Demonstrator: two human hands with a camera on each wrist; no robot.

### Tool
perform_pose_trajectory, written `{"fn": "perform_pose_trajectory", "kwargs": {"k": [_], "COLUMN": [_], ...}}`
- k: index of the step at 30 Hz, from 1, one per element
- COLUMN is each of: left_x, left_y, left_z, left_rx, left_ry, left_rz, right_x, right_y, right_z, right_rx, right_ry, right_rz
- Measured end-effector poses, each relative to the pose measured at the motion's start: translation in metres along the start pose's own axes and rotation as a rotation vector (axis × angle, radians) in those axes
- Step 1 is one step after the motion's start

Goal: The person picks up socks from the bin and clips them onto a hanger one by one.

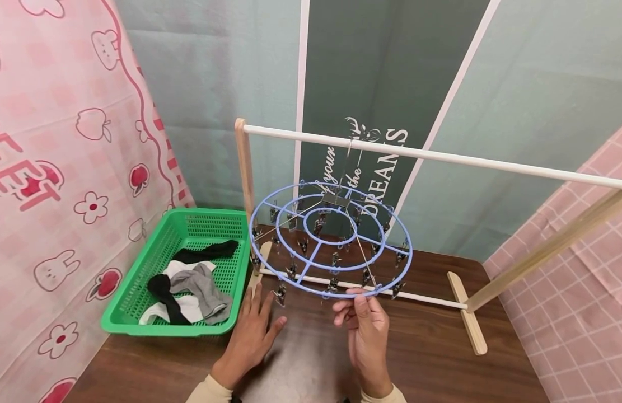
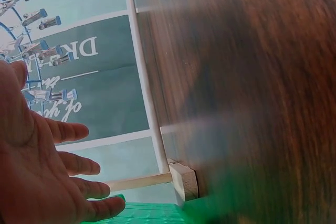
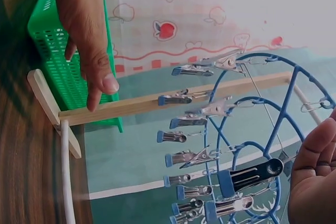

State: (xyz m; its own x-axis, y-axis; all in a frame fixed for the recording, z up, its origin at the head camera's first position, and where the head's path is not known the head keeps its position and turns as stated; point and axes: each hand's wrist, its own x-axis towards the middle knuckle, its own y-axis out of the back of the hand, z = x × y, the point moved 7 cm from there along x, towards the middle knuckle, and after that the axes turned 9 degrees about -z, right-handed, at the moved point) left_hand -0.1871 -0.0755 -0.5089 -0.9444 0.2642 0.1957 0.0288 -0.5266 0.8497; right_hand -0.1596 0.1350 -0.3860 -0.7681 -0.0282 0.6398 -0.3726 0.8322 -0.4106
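A round blue clip hanger (image 1: 311, 261) with three rings and many dangling metal clips hangs by its hook from a white rod (image 1: 300, 135). At its near rim, my right hand (image 1: 368, 333) pinches the outer ring between thumb and fingers. My left hand (image 1: 251, 334) holds nothing; its fingers are spread beside the green basket (image 1: 114, 322). In the left wrist view the left hand (image 2: 47, 166) shows straight, parted fingers. Inside the basket lie a grey sock (image 1: 202, 291), black socks (image 1: 207, 252) and white ones (image 1: 192, 308). Clips (image 3: 249, 177) loom close in the right wrist view.
The rod belongs to a wooden rack whose left post (image 1: 244, 162) stands behind the basket and whose right post (image 1: 542, 257) rises from a wooden foot (image 1: 467, 313). A lower white bar (image 1: 416, 296) crosses the brown table (image 1: 311, 358). Printed curtains (image 1: 215, 84) close off the back and sides.
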Motion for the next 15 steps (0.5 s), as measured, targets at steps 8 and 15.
{"fn": "perform_pose_trajectory", "kwargs": {"k": [8,15], "left_x": [0.000,0.001], "left_y": [0.006,0.021], "left_z": [0.006,0.020], "left_rx": [0.012,0.024], "left_ry": [-0.003,-0.073], "left_rz": [0.007,0.037], "right_x": [0.000,0.001], "right_y": [0.004,0.005], "right_z": [-0.002,-0.004], "right_rx": [-0.007,0.076], "right_ry": [-0.010,0.040], "right_rz": [0.013,0.003]}}
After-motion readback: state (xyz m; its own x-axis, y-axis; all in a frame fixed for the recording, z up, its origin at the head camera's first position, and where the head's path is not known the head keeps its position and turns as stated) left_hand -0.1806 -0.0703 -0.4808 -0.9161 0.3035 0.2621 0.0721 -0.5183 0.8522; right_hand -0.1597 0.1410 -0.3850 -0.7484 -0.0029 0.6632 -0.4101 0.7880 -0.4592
